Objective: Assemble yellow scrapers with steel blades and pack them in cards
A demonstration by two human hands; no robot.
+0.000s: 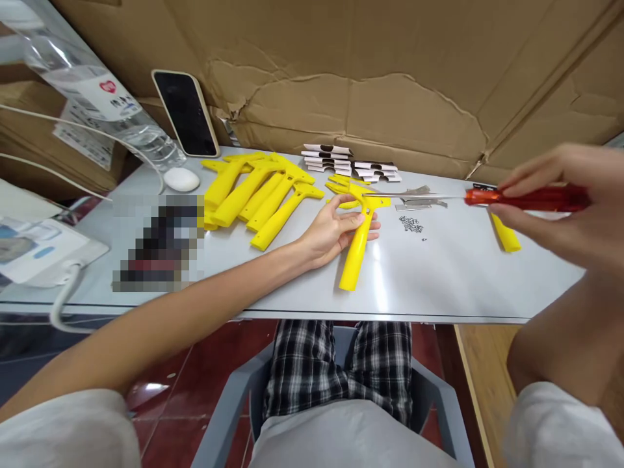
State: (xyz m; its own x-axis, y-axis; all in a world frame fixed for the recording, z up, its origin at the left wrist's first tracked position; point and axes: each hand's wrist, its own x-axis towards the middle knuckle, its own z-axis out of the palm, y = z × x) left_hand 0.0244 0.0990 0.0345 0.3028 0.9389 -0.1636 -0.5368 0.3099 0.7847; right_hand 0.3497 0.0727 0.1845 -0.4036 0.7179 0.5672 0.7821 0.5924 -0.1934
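My left hand (336,231) is closed around the upper part of a yellow T-shaped plastic scraper handle (357,257), whose grip points toward me. In my right hand (560,195) is a screwdriver (480,196) with a red translucent handle, held level. Its long shaft reaches left to the head of the scraper handle; whether the tip sits in a screw I cannot tell. Small screws (412,225) lie in a pile right of my left hand. Thin metal blades (420,197) rest just behind them, partly crossed by the shaft.
Several more yellow handles (266,195) are heaped on the left of the table (439,286); another (505,233) lies at right. Stacked paper-wrapped packs (327,159) stand against the cardboard (341,78). A phone (188,114), water bottle (104,97) and white oval object (181,180) are at left.
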